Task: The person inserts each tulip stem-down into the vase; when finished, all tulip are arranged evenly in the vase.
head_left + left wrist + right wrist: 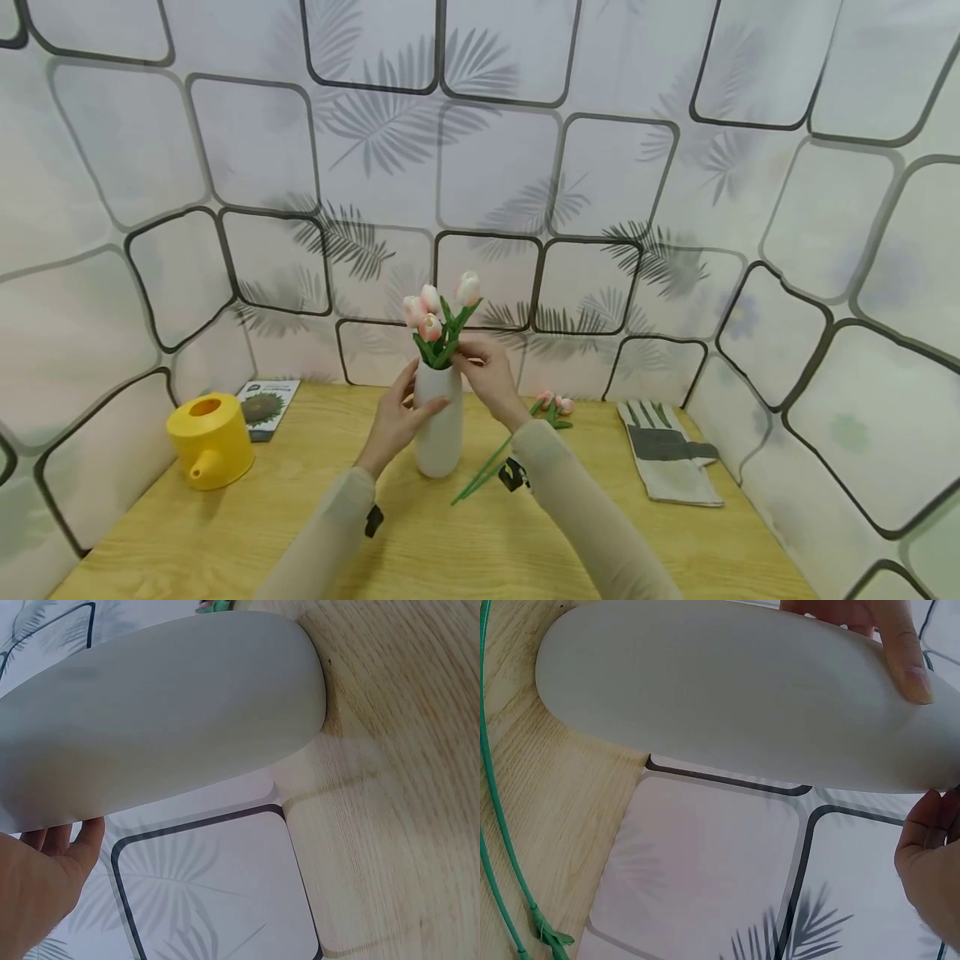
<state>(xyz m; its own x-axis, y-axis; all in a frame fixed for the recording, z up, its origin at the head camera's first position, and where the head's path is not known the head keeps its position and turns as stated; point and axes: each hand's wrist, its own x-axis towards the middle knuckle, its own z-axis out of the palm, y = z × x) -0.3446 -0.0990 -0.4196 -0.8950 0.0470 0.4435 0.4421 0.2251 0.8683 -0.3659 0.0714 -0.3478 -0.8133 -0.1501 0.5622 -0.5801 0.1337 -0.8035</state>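
the left hand point(394, 421) clamps the vase point(438, 437), upright on the surface point(420, 550), tulips point(430, 327) in its mouth. the right hand point(491, 382) is at the rim — whether its grip pinches a tulip, i cannot tell.

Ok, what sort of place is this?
Looks like a staged tabletop booth, perhaps for flower or garden work: patterned sheeting walls in the back and sides of a wood-grain table, where a yellow watering can and a white vase of tulips stand.

tulips point(430, 327) in vase point(438, 427), packet point(272, 403) seemingly behind can point(228, 450)
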